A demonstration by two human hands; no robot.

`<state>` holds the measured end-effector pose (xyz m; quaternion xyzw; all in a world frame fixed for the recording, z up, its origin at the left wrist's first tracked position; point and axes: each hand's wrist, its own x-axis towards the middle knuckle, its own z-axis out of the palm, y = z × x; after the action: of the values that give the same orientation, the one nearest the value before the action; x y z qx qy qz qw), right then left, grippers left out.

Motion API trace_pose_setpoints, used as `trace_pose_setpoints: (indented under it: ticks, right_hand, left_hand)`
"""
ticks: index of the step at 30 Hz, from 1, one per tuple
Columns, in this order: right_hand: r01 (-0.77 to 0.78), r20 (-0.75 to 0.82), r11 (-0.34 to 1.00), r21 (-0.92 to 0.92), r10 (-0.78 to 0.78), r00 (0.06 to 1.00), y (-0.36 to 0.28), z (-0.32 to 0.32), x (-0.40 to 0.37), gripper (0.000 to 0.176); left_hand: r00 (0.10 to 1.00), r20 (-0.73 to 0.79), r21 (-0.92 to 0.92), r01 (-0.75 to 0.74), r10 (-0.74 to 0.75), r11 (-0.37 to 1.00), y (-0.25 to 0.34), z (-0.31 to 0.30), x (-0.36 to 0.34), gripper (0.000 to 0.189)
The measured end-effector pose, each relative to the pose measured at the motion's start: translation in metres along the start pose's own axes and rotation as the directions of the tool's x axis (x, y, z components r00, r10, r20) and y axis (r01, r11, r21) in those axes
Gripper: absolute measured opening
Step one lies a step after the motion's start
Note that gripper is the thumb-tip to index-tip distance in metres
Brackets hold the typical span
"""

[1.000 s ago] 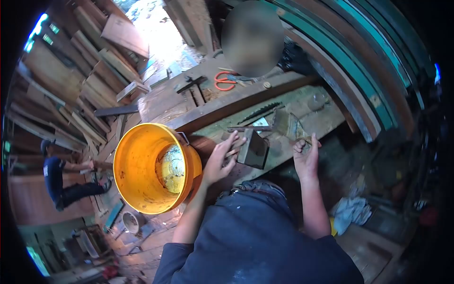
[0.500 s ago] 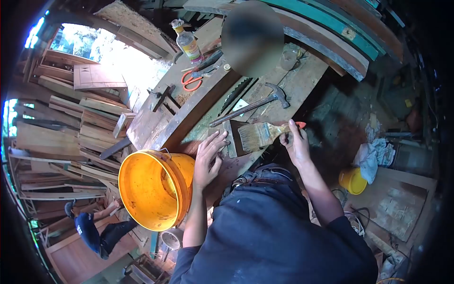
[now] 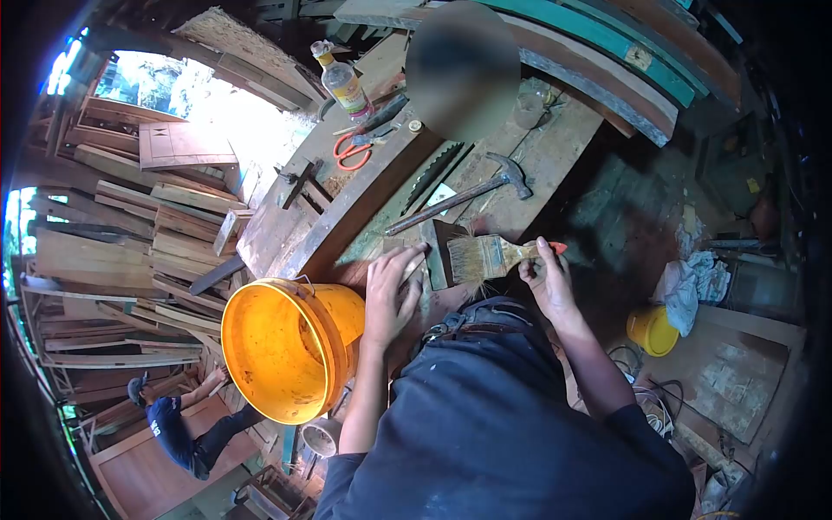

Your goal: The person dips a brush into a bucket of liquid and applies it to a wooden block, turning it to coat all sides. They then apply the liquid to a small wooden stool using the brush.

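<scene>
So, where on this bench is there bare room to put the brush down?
Bare planks lie past the hammer, toward the grey cup. The end of the dark board beside the orange bucket also looks free. It is crowded around the left hand: wood block, saw blade, and the brush in the right hand.

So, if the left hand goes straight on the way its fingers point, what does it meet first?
Most likely the dark wooden block, just past the fingertips of the left hand; beyond it lies the hammer. Depth is hard to judge here.
</scene>
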<state>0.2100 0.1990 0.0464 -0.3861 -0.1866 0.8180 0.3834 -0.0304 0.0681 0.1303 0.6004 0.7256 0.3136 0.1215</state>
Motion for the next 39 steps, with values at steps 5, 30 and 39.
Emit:
trace_pose_setpoints:
  ticks: [5, 30, 39]
  right_hand:
    - [-0.002, 0.026, 1.0, 0.01, 0.002, 1.0, 0.002, 0.0, -0.005, 0.029]
    - [0.107, 0.043, 0.985, -0.135, -0.102, 0.994, 0.025, -0.014, 0.014, 0.023]
    - [0.331, 0.133, 0.712, -0.619, -0.321, 0.938, 0.01, -0.017, -0.001, 0.02]
  left_hand:
    - [0.994, -0.099, -0.09, 0.037, -0.046, 0.995, -0.001, 0.011, 0.015, 0.049]
    - [0.947, -0.202, -0.499, 0.12, -0.25, 0.858, -0.018, 0.043, 0.003, 0.058]
    - [0.945, -0.203, -0.479, 0.13, -0.254, 0.868, -0.022, 0.045, 0.001, 0.057]
